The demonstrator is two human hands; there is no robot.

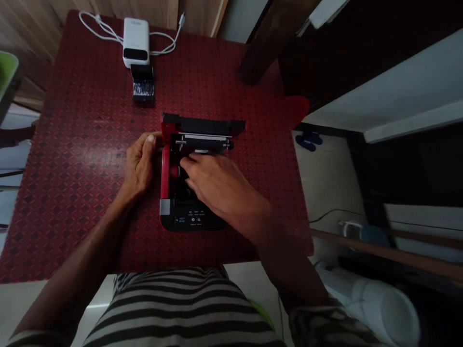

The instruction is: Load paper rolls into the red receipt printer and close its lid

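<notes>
A red and black printer (164, 178), possibly for labels, sits on the table with its lid (206, 126) raised. A dark roller with metal ends shows under the lid, and small buttons and white lettering are on the front panel. My left hand (140, 161) is closed on the printer's left side near the hinge, thumb on top and fingertips hidden behind it. My right hand (217, 180) reaches into the open body from the right, fingers curled down inside beside a red and dark round part (176, 171). Whatever those fingertips hold is hidden.
Beyond the printer, a white power bank-like device (136, 38) with white cables lies on the red patterned table (87, 144). Near it is a small black piece with a shiny patch (143, 90). A dark post (258, 58) stands at the table's back right; slippers (308, 140) lie on the floor.
</notes>
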